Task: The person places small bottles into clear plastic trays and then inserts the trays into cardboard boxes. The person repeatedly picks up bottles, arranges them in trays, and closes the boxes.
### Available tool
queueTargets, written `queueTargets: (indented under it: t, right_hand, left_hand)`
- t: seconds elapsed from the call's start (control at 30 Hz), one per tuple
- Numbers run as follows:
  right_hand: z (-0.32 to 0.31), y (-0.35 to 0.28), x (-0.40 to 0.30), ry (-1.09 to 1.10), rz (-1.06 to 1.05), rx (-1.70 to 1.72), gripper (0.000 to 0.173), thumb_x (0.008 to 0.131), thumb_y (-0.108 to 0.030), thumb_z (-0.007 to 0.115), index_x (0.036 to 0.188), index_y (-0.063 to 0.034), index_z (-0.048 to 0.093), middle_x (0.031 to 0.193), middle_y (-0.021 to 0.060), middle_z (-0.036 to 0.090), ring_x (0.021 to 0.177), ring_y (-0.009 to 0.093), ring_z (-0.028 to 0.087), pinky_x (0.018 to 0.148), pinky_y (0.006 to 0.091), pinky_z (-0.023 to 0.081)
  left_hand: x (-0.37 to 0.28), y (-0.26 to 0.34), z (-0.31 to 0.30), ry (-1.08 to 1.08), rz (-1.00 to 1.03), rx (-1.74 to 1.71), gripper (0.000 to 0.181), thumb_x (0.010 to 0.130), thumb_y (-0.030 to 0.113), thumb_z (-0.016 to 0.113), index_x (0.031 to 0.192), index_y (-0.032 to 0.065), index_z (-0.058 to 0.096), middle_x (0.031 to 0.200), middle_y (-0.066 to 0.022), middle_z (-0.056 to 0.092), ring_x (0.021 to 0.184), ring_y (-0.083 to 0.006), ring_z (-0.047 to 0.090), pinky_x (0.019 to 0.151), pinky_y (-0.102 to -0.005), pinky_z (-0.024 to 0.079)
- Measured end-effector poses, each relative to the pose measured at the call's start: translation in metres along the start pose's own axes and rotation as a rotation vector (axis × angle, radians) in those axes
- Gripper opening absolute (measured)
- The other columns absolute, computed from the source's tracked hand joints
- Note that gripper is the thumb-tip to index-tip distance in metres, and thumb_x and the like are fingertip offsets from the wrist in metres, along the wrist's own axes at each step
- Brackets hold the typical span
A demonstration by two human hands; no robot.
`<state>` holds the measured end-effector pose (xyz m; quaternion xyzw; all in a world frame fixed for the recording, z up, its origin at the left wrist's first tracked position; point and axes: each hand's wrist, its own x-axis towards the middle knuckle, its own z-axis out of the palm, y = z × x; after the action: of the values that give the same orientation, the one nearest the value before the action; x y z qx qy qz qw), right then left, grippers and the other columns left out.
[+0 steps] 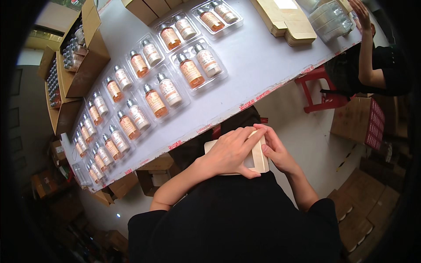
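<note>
A cream paperboard carton (261,157) with a cut-out window rests at my lap, just off the table edge. My left hand (227,151) lies across its top with the fingers spread along the panel and the thumb at the near edge. At the carton's right end my right hand (278,149) grips the side, fingers behind and thumb in front. What is inside the carton is mostly hidden by my left hand. On the table ahead, a clear plastic tray (221,76) holds an amber pump bottle (190,71) and a white bottle (208,61).
Several more bottle pairs in trays (157,102) run in two rows leftward along the table (227,98). Flat cartons (279,19) are stacked at the far side. Open cardboard boxes of bottles (84,62) stand at left. Another person's arm (365,49) and a red stool (317,88) are at right.
</note>
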<state>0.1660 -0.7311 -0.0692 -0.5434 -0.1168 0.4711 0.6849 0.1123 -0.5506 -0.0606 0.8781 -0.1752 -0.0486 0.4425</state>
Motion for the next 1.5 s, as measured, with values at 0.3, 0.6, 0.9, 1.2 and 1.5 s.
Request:
queueTargets:
  t: [0.3,0.6,0.9,1.2,1.5]
  right_hand:
    - [-0.001,-0.022,-0.008,0.033,-0.089,-0.404,0.077,0.082,-0.025,0.059,0.140,-0.0056,0.013,0.133,0.0168,0.033,0.124,0.023,0.035,0.099,0.0342,0.032]
    - [0.008,-0.062,-0.008,0.172,-0.442,-0.579,0.032,0.076,-0.012,0.063,0.107,-0.0042,0.057,0.107,0.0151,0.057,0.094,0.024,0.056,0.082,0.0319,0.044]
    - [0.029,-0.052,0.020,0.376,-0.791,-0.451,0.023,0.088,-0.022,0.053,0.093,-0.0014,0.061,0.104,0.0178,0.059,0.089,0.024,0.059,0.076,0.0300,0.046]
    - [0.005,-0.065,0.029,0.177,-0.347,-0.209,0.043,0.083,-0.012,0.057,0.121,-0.0024,0.040,0.095,0.0084,0.060,0.084,0.012,0.056,0.074,0.0251,0.044]
    - [0.009,-0.067,0.043,0.001,-0.219,-0.265,0.054,0.078,-0.012,0.063,0.125,-0.0012,0.038,0.091,0.0051,0.057,0.076,0.008,0.048,0.069,0.0214,0.040]
  left_hand:
    - [0.018,0.017,-0.005,0.203,-0.075,0.279,0.100,0.056,0.046,0.076,0.132,-0.0015,0.033,0.113,-0.0143,0.045,0.096,-0.0288,0.049,0.083,-0.0371,0.040]
    - [0.013,0.015,-0.035,0.403,-0.063,-0.355,0.027,0.081,0.021,0.063,0.103,0.0102,0.051,0.101,-0.0105,0.051,0.084,-0.0253,0.057,0.071,-0.0343,0.047]
    - [0.008,0.023,-0.025,0.692,0.012,-0.658,0.011,0.089,0.013,0.051,0.096,0.0066,0.045,0.111,-0.0123,0.043,0.097,-0.0183,0.044,0.088,-0.0302,0.035]
    - [0.009,0.015,-0.037,0.524,-0.188,-0.880,0.020,0.092,0.011,0.041,0.110,0.0033,0.039,0.118,-0.0102,0.044,0.104,-0.0158,0.045,0.090,-0.0300,0.036]
    - [-0.015,0.011,-0.063,0.275,-0.248,-0.205,0.052,0.080,0.022,0.062,0.126,0.0047,0.044,0.103,-0.0163,0.057,0.087,-0.0258,0.059,0.073,-0.0307,0.047]
